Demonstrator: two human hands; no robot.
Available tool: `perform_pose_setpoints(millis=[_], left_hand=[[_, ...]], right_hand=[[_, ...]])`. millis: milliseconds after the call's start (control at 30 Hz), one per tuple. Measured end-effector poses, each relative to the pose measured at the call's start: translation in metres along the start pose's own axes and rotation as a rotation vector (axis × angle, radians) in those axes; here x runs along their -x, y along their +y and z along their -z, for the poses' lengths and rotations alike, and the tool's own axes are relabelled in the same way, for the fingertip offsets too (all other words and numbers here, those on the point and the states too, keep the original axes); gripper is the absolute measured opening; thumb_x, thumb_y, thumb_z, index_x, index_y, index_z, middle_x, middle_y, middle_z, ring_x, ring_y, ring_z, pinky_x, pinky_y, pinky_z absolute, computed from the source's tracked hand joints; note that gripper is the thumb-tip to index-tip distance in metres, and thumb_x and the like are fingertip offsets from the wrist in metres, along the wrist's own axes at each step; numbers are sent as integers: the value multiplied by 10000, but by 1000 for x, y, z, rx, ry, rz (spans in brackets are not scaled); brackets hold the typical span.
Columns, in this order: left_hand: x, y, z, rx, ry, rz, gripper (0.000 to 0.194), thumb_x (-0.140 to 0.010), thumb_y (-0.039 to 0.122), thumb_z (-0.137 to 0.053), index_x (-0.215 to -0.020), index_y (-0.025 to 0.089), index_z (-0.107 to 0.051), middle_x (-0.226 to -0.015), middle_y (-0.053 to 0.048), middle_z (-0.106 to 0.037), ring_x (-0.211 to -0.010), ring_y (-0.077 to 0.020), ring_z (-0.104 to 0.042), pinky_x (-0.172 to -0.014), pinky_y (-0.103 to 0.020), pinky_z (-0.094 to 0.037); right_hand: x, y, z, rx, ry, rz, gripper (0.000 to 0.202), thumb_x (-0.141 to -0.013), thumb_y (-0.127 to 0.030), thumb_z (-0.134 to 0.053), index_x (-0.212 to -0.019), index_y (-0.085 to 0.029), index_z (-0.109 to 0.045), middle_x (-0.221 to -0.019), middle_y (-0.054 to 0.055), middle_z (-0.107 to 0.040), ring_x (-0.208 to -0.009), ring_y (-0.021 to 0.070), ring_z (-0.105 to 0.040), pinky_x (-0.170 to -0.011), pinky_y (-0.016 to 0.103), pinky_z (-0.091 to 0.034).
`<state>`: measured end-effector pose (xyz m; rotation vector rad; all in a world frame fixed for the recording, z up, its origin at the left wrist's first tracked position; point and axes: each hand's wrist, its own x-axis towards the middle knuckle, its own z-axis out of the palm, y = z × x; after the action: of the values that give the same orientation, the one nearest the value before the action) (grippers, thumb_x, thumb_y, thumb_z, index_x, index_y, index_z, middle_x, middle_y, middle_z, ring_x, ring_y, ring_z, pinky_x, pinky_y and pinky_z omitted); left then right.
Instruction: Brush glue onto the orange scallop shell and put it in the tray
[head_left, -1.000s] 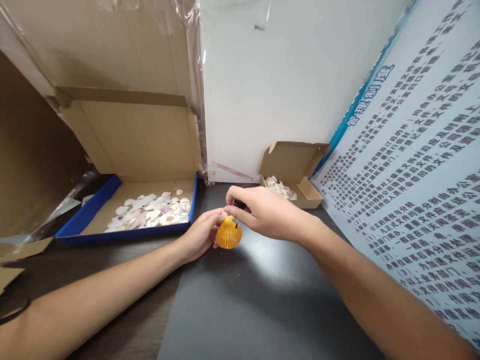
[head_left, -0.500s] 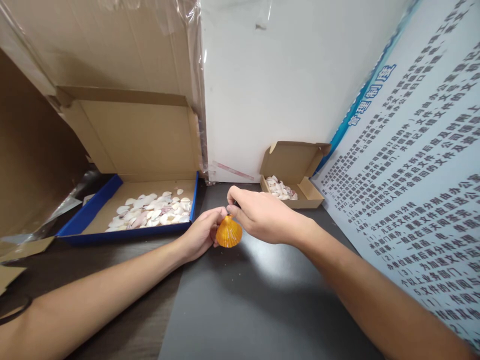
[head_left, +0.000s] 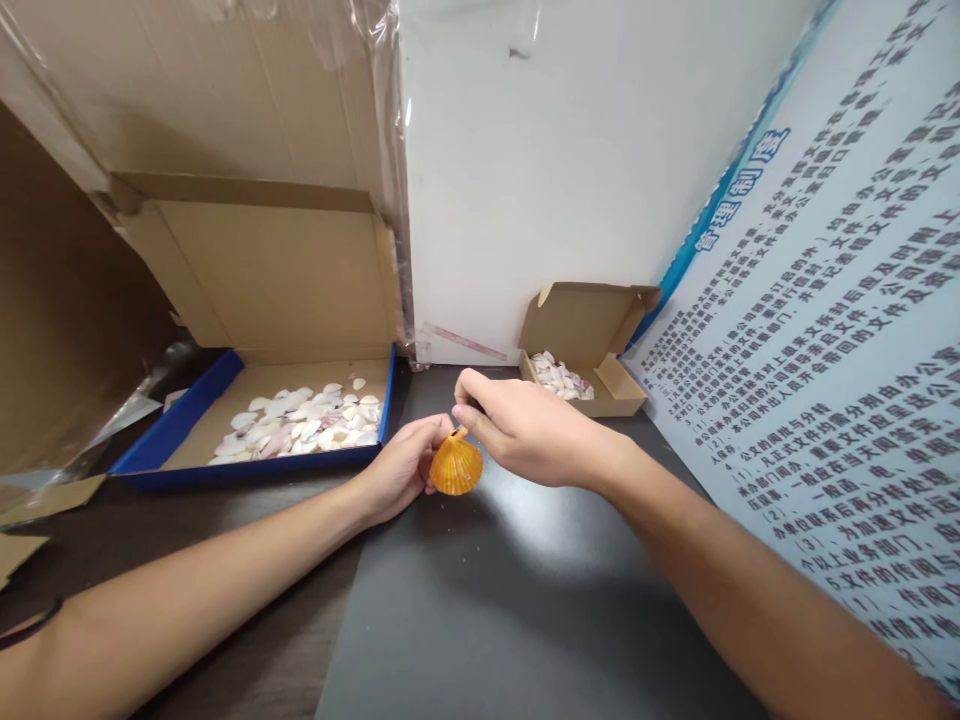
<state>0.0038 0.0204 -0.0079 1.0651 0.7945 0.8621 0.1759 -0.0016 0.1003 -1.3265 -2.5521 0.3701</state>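
Note:
An orange scallop shell (head_left: pixel 456 468) with a ribbed fan shape is held above the dark grey mat (head_left: pixel 450 620), hinge end up. My left hand (head_left: pixel 401 470) grips it from the left, fingers partly behind the shell. A small dark spot shows at the hinge. My right hand (head_left: pixel 525 430) is closed in a pinch just above the hinge, thumb tip close to the shell's top edge. What sits between those fingers, if anything, is too small and covered to make out.
A blue-sided cardboard box (head_left: pixel 247 470) with pale shells (head_left: pixel 300 425) stands open on the left. At the back right is a smaller open box (head_left: pixel 622 385) holding more shells (head_left: pixel 559 378). A white panel (head_left: pixel 480 200) and a printed board (head_left: pixel 847 330) stand around the table.
My right thumb and fingertips have shifted slightly at the hinge, so the shell's top and dark spot show more. My left hand and the shell have barely moved.

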Motion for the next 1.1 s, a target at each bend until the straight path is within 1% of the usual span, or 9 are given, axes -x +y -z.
perform_pose_setpoints(millis=[167,233,467,533,700,800,867,1033,1100], left_hand=[[2,4,-3,-5,-26,12,209,-781,332,-565,-685,189,-446,-568,53,-426,-444,-67,-371,-355,-168,-244],[3,6,-3,-5,-26,15,226,-778,328,-567,-668,191,-425,-561,54,-424,-443,-66,-371,-357,-166,-253],[0,0,1,-4,-5,12,160,-765,312,-554,-707,187,-474,-582,51,-437,-449,-70,-387,-363,-170,-258],[0,0,1,3,-10,10,155,-762,306,-556,-706,187,-474,-583,51,-439,-447,-69,-384,-364,-173,-259],[1,3,-3,-10,-20,10,178,-756,307,-565,-679,187,-458,-563,55,-421,-434,-67,-374,-354,-170,-245],[3,6,-5,-9,-9,2,201,-751,307,-567,-655,190,-434,-550,58,-408,-427,-63,-363,-349,-162,-247],[4,6,-6,-4,-10,-1,208,-755,313,-564,-655,193,-427,-546,57,-414,-427,-65,-361,-351,-162,-249],[3,6,-5,-3,-23,11,206,-764,320,-564,-670,192,-433,-562,53,-410,-443,-67,-358,-367,-167,-232],[2,6,-4,14,-33,15,215,-760,308,-578,-665,187,-428,-583,53,-407,-457,-61,-348,-384,-164,-226]], right_hand=[[4,1,2,54,-262,-18,273,-980,-345,-312,-818,-196,-474,-722,28,-606,-573,142,-482,-530,262,-274],[5,2,5,35,-299,-18,284,-975,-350,-326,-789,-195,-473,-720,28,-606,-576,139,-489,-535,259,-287],[2,-1,3,-20,14,-5,195,-990,-336,-330,-945,-204,-466,-790,20,-627,-649,154,-517,-568,260,-289],[2,-2,1,23,-7,-14,190,-988,-329,-333,-949,-200,-467,-775,25,-624,-637,158,-509,-560,264,-277],[6,1,5,33,-246,-22,251,-974,-321,-343,-821,-191,-493,-719,31,-604,-561,138,-470,-523,268,-273],[8,3,11,-18,-307,-10,263,-962,-319,-363,-765,-191,-481,-691,17,-585,-553,128,-468,-521,261,-289],[9,3,14,-35,-300,-11,264,-961,-321,-362,-758,-194,-472,-677,6,-572,-558,126,-474,-528,259,-298],[8,-1,14,-20,-153,-40,219,-953,-352,-381,-829,-202,-483,-678,-5,-565,-573,132,-465,-530,262,-286],[8,-1,12,-12,-146,-48,200,-942,-348,-396,-840,-202,-487,-681,-6,-569,-569,132,-460,-523,263,-281]])
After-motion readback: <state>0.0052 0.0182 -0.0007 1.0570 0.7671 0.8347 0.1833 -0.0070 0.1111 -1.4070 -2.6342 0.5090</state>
